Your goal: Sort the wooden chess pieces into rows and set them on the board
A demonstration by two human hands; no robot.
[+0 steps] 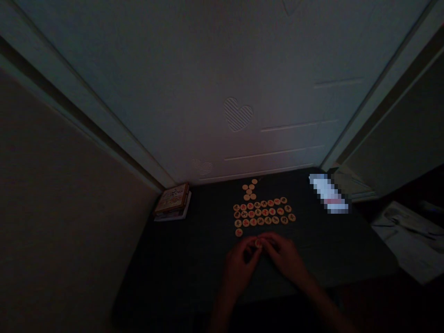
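Observation:
Both my hands meet at the middle of a dark table (194, 259). My left hand (239, 263) and my right hand (284, 254) pinch one small round wooden game piece (258, 243) between their fingertips. Just beyond them lie three rows of round wooden pieces (263, 212) with red and dark marks, face up, and one single piece (238, 232) at the left of a fourth row. Farther back sits a small cluster of plain pieces (249, 188), face down.
A flat printed box (172, 199) rests on another at the table's back left corner. A blurred-out object (329, 193) lies at the back right. A pale wall with embossed hearts (237, 113) rises behind the table. Papers (409, 231) lie to the right.

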